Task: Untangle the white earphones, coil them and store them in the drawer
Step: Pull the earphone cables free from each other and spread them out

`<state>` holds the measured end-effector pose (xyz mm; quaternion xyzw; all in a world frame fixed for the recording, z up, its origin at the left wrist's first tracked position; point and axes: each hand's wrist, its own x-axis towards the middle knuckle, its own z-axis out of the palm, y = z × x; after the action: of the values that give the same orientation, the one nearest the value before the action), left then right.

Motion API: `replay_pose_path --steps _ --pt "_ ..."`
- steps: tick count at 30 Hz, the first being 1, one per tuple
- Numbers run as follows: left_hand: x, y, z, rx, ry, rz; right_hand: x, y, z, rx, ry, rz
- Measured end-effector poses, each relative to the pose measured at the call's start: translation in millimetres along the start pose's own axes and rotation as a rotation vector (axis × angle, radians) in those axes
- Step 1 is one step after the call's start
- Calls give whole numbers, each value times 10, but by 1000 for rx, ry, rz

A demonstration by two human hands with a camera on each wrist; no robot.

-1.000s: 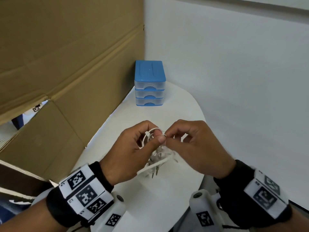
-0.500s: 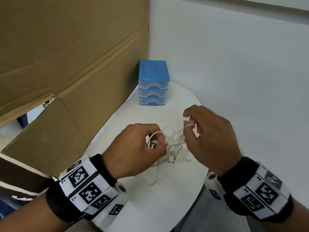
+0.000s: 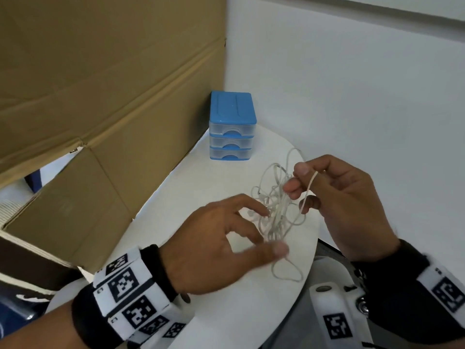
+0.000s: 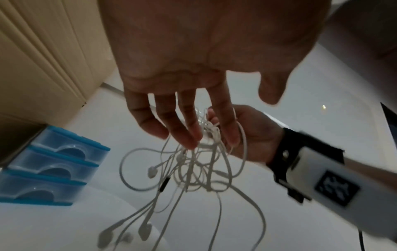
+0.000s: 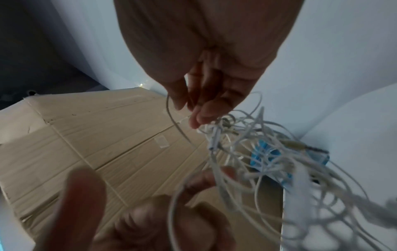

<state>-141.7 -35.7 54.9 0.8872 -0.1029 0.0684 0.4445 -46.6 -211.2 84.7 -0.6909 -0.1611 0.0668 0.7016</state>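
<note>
Your right hand [image 3: 347,197] pinches the knotted bundle of thin white earphone cables [image 3: 276,210] and holds it up above the white rounded surface [image 3: 226,311], loops dangling. Your left hand [image 3: 214,245] is spread wide, fingertips [image 4: 189,142] brushing the tangle without gripping. The small blue-topped clear plastic three-drawer unit [image 3: 232,129] stands closed at the far end, beside brown cardboard [image 3: 100,84].

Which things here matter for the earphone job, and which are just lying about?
For the job:
earphones, tangled, held up by the right hand
left hand, fingers spread at the tangle
drawers, all shut

Lying about:
cardboard box
table
</note>
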Motion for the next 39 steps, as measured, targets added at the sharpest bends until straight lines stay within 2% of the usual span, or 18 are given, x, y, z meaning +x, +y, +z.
replay_pose_path --steps 2,4,7,10,13,19,25,29,32,36,39 --pt "58 -5 -26 -139 216 -6 -30 3 -28 16 -77 -9" --pt "117 -49 -22 -134 362 -37 -47 8 -36 53 -146 6" --pt "145 -52 31 -136 290 -118 -63 6 -9 125 -245 57" --pt "153 -8 87 -250 159 -65 -94 6 51 97 -333 76" --pt "144 -19 92 -368 126 -49 -98 14 64 38 -334 62" --pt "147 -134 85 -425 146 -118 -117 30 74 71 -267 80" --pt "177 -247 53 -523 184 -300 -91 -50 62 248 -142 101" --pt "209 -271 -12 -531 245 -289 -45 -64 -48 294 -131 70" --pt "224 -254 -77 -549 302 -247 -37 -22 -146 281 -179 119" --pt "220 -235 -115 -484 338 -179 -46 -16 -184 422 -196 226" --pt "227 -207 -109 -464 355 -176 -74 -61 -117 419 -185 229"
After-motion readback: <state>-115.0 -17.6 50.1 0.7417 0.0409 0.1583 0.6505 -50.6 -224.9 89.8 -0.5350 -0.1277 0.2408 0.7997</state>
